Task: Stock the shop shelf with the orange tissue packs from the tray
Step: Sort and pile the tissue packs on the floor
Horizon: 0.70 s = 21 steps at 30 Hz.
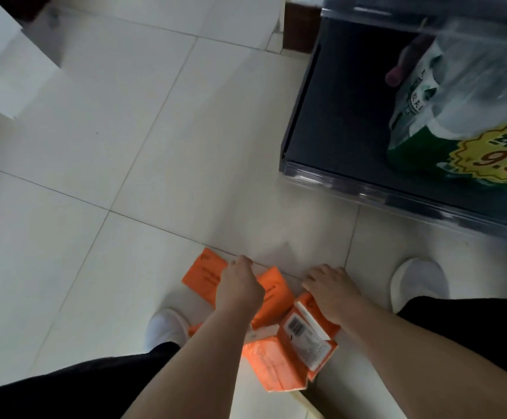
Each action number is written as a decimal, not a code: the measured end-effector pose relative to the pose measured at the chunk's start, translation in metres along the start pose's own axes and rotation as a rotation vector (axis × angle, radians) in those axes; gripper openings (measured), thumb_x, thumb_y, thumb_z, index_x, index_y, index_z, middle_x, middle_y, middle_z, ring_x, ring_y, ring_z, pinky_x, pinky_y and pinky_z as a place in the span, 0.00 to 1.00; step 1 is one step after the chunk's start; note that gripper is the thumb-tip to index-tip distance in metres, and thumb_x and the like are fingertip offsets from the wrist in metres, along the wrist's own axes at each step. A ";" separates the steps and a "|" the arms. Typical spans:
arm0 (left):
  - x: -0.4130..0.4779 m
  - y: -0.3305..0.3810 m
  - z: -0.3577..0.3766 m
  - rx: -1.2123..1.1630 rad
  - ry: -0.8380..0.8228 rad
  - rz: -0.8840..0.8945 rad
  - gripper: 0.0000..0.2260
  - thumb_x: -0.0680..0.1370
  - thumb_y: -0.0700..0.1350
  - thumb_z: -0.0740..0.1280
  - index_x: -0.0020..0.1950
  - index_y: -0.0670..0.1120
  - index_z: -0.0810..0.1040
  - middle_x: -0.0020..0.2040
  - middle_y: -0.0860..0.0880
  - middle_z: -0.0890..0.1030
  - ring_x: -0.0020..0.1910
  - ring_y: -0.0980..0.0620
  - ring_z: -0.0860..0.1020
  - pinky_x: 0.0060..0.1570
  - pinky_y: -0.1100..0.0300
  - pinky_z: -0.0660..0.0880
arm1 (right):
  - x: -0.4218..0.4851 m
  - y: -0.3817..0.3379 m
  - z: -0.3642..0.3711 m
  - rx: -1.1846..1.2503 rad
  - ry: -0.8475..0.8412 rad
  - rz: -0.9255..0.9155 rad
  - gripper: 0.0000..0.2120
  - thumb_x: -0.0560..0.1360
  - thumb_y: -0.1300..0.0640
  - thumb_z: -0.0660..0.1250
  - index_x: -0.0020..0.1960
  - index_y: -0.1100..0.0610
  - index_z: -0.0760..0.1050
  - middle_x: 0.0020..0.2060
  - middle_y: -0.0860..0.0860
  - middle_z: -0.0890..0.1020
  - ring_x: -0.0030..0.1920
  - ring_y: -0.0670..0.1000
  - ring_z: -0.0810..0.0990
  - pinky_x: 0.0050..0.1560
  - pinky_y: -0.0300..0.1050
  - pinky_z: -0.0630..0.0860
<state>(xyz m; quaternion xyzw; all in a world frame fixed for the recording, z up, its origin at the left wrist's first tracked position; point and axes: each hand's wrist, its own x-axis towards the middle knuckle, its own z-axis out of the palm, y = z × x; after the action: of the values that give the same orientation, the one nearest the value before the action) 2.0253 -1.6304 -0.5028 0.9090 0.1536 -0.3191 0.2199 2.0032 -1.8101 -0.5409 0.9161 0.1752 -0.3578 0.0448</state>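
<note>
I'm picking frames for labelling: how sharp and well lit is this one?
Head view: dim; motion blur smears the shelf rim and green bagged pack; glare streaks its plastic; orange tissue packs are fairly sharp.

shelf (337,116) ahead-right of tissue packs (279,358)

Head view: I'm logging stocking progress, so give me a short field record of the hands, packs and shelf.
left hand: grips a flat orange pack, fingers curled
right hand: on the barcode pack, fingers curled over its far edge
other orange packs: bunched under the hands; count unclear
shelf: dark, at right; no orange pack on its visible part
on shelf: green-and-white wrapped pack with yellow 9.9 sticker
floor: pale tiles
</note>
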 end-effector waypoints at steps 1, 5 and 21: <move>0.002 -0.004 0.001 0.006 -0.003 -0.010 0.20 0.76 0.35 0.58 0.67 0.46 0.69 0.66 0.47 0.71 0.67 0.47 0.69 0.61 0.54 0.68 | 0.001 0.001 0.002 -0.011 -0.012 -0.011 0.17 0.80 0.58 0.53 0.66 0.49 0.70 0.66 0.50 0.68 0.67 0.54 0.63 0.64 0.52 0.61; 0.008 -0.014 0.003 0.012 -0.017 -0.053 0.22 0.74 0.34 0.57 0.67 0.46 0.69 0.65 0.47 0.72 0.66 0.47 0.70 0.61 0.54 0.69 | 0.002 0.006 0.002 -0.061 -0.025 -0.038 0.17 0.80 0.58 0.53 0.65 0.49 0.70 0.65 0.51 0.69 0.67 0.55 0.63 0.64 0.53 0.61; 0.003 0.005 0.011 0.080 -0.080 -0.035 0.23 0.73 0.33 0.60 0.67 0.45 0.69 0.64 0.46 0.74 0.61 0.46 0.73 0.55 0.51 0.76 | -0.025 0.034 -0.007 0.570 0.187 0.330 0.21 0.70 0.53 0.69 0.60 0.51 0.66 0.56 0.49 0.78 0.56 0.53 0.77 0.53 0.48 0.71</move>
<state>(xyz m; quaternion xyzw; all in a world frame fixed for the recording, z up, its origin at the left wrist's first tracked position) 2.0242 -1.6403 -0.5112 0.9007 0.1474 -0.3650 0.1837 2.0024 -1.8474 -0.5209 0.9367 -0.0791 -0.2946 -0.1718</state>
